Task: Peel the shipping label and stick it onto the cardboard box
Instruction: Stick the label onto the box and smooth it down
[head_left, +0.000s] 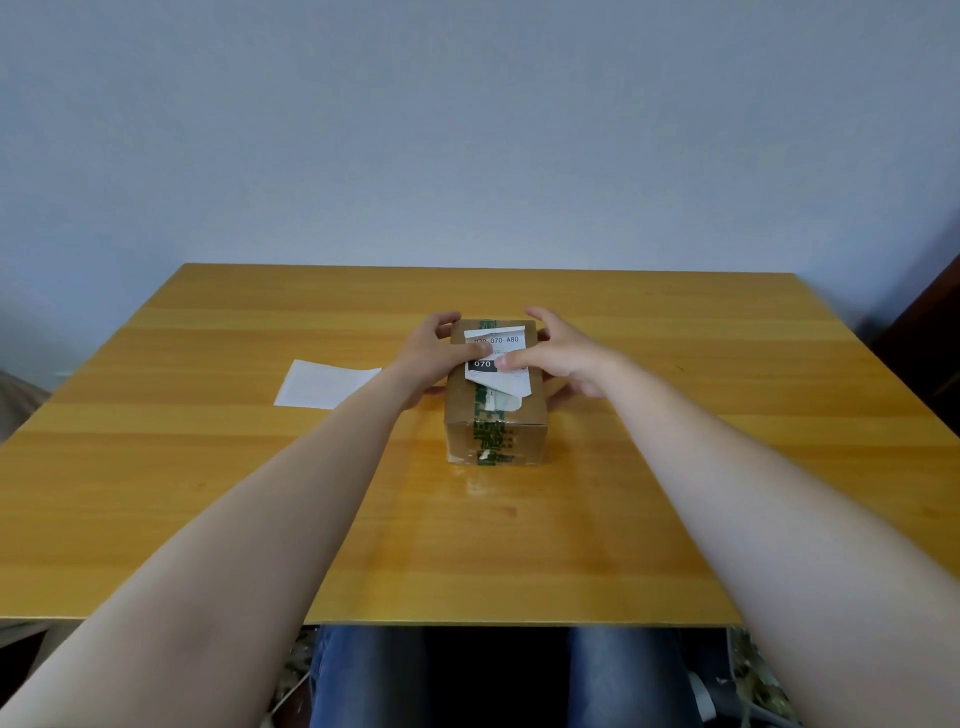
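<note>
Forearms outstretched, left hand (435, 357) and right hand (563, 356) curled, thumbs inward

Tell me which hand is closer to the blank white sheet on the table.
Left. The left hand grips the box just beside the sheet; the right hand is on the box's other side.
</note>
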